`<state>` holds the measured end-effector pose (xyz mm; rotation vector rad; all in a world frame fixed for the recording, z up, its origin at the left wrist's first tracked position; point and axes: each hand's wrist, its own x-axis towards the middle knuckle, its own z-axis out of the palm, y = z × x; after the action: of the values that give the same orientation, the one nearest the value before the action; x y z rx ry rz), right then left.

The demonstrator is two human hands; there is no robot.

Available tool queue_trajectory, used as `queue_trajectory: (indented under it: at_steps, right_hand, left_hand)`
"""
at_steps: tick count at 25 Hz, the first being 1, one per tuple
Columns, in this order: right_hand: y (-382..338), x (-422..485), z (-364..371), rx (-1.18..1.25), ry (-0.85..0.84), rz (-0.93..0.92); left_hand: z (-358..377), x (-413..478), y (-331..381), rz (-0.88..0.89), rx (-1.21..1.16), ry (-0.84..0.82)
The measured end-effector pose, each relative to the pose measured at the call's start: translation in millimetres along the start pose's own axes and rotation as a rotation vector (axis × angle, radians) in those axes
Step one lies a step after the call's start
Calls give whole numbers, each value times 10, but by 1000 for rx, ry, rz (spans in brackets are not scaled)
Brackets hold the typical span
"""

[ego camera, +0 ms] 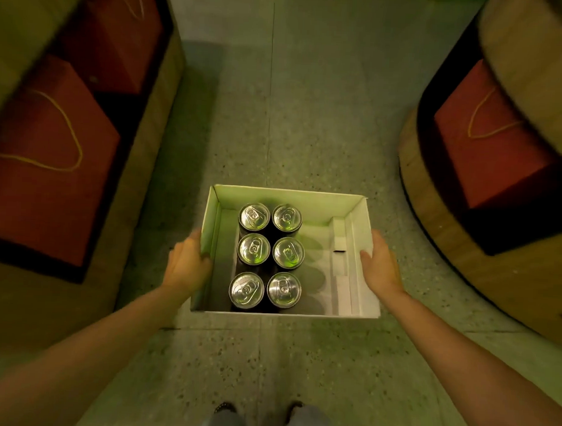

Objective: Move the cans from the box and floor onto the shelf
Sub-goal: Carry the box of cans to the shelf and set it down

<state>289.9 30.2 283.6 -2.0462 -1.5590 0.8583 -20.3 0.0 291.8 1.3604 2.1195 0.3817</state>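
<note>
A white open cardboard box (365,235) is held above the speckled floor in the middle of the view. Several dark cans (254,248) with silver tops stand upright in two columns in its left half; the right half is bare. My left hand (188,263) grips the box's left wall, fingers curled over the rim. My right hand (381,267) presses flat against the outside of the right wall, thumb on the rim. No cans show on the floor.
A wooden shelf unit (141,163) with red bags (49,160) stands on the left. A second wooden unit (433,199) holding a red bag (492,140) stands on the right. Terrazzo floor (295,117) runs between them. My shoes (225,408) show at the bottom.
</note>
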Motion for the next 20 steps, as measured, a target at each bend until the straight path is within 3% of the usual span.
queue_trajectory:
  at_steps: [10, 20]
  right_hand:
    - [-2567, -503, -2205, -96, 16, -134]
    - [-3955, -260, -3016, -245, 73, -189]
  left_hand:
    - [-2958, -706, 1625, 117, 14, 58]
    - [-4328, -452, 2370, 196, 8, 105]
